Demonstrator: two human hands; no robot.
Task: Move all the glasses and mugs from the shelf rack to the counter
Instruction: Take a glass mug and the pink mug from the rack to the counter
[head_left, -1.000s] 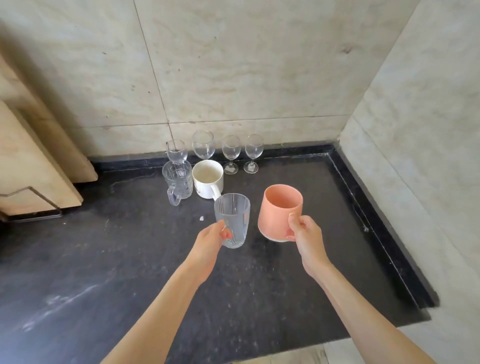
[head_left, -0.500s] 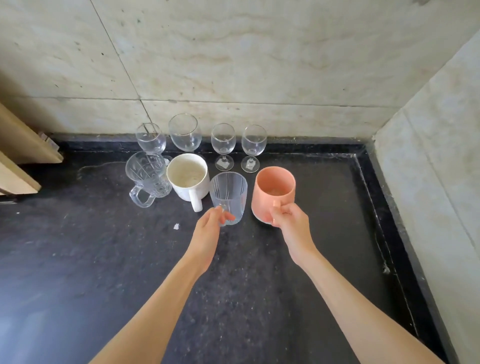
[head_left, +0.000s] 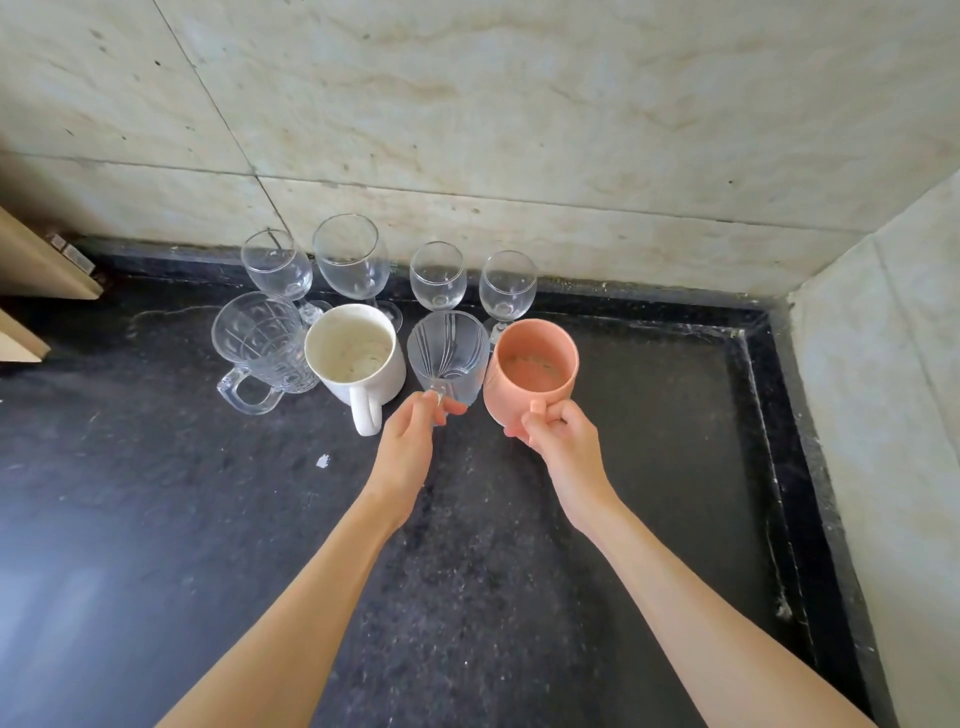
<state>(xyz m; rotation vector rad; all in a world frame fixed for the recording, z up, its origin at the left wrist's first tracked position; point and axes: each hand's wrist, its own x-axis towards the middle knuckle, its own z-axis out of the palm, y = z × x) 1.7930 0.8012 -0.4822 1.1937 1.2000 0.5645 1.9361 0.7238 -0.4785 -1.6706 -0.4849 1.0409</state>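
Note:
My left hand (head_left: 408, 441) grips the base of a clear ribbed tumbler (head_left: 448, 353), which stands on the black counter (head_left: 156, 519) right of a white mug (head_left: 356, 358). My right hand (head_left: 563, 441) holds the handle of a pink mug (head_left: 532, 366) standing just right of the tumbler. A cut-glass mug (head_left: 260, 348) sits left of the white mug. Several wine glasses (head_left: 439, 278) stand in a row behind, against the wall.
A tiled wall (head_left: 519, 130) backs the counter and a second wall (head_left: 893, 415) closes the right side, with a raised black rim (head_left: 789, 467) along both. Wooden shelf edges (head_left: 41, 270) jut in at the far left. A small white speck (head_left: 323, 460) lies on the counter.
Both hands have carried the tumbler and the pink mug forward and down into the row beside the white mug. The view has moved closer to the wall.

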